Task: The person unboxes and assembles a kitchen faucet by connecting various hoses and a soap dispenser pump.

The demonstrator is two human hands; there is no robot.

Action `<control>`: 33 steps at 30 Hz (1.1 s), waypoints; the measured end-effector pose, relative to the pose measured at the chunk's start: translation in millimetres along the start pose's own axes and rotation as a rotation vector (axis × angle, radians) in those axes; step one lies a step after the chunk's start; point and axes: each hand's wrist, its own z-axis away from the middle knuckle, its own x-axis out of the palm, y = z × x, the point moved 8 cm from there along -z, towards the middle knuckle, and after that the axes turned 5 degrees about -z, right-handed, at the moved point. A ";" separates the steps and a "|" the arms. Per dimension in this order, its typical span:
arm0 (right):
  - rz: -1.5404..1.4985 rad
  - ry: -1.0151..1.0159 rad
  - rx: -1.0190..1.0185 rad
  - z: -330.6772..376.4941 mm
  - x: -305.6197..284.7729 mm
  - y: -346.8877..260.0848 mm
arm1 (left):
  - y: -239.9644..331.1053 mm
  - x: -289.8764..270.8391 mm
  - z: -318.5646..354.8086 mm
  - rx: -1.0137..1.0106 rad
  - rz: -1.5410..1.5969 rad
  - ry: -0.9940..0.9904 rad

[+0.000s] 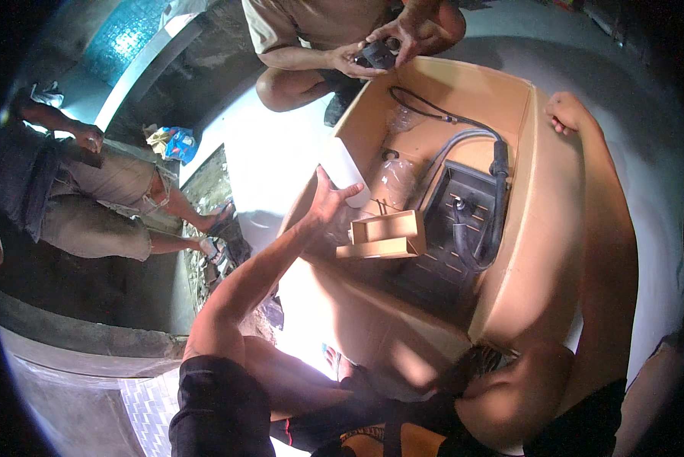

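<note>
This looks like a building site or a room under renovation; what kind of building, I cannot tell. On the left, a strip of broken rubble [208, 185] borders the smooth white floor [257, 164]. Near left, a rough grey concrete ledge [91, 342] runs above pale patterned tiling [148, 411].

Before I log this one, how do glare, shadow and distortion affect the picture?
Head view: glare washes out the floor left of the cardboard box, nearly swallowing the white object in the left hand; head view: shadow darkens the box's near interior; head view: fisheye bends edges toward a black rim.
</note>
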 end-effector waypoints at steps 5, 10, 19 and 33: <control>0.011 -0.031 -0.035 0.5 -0.8 -15.6 | 50.5 -10.2 -15.5 0.465 -0.575 -0.052; -0.659 -0.253 -0.155 16.7 109.0 -118.7 | 135.3 -13.8 -20.5 0.757 -1.011 -0.010; -1.611 -0.600 0.159 76.6 303.1 -257.8 | 288.2 14.0 -3.6 1.301 -1.994 0.101; -0.396 -0.438 -0.503 114.1 212.1 -311.8 | 197.2 -3.2 17.0 0.858 -1.294 0.077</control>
